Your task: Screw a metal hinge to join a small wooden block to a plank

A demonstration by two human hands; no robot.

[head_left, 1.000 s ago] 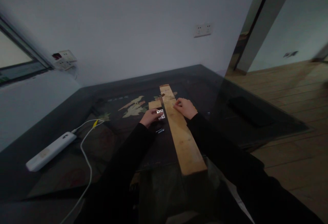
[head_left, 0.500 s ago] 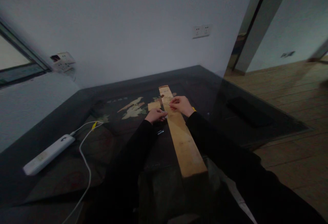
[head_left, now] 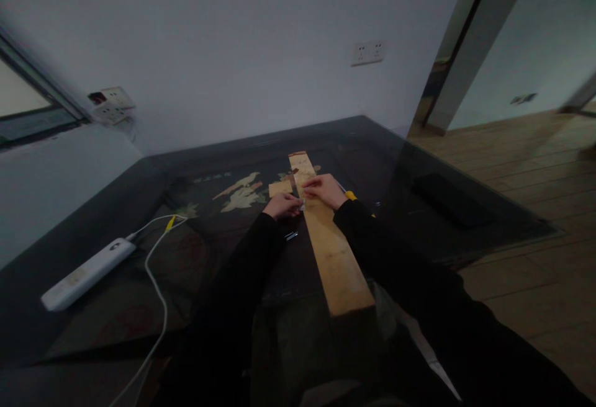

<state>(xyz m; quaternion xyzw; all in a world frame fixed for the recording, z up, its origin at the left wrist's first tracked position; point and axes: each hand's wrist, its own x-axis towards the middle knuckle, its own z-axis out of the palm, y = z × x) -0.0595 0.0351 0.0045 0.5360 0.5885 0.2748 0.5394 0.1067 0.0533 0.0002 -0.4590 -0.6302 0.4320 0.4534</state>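
Observation:
A long wooden board (head_left: 333, 255) lies lengthwise on the dark table, its near end pointing toward me. At its left edge my left hand (head_left: 283, 206) pinches a small shiny metal piece (head_left: 302, 205), whose exact kind I cannot make out. My right hand (head_left: 322, 190) is over the board with thumb and fingers pressed together; whatever is between them is too small to name. Beyond my left hand sits a short wood block (head_left: 280, 189). Thin shiny metal pieces (head_left: 291, 236) lie on the table below my left hand. Past my right wrist a yellow-handled tool (head_left: 351, 195) shows in part.
A white power strip (head_left: 88, 273) with a white cable (head_left: 161, 298) lies on the left of the table (head_left: 223, 252). A dark flat object (head_left: 449, 199) rests at the right. The wall with sockets (head_left: 367, 53) stands behind the table.
My right hand has shifted slightly left, closer to my left hand and the metal piece. More of the yellow handle shows. The camera view has moved a little.

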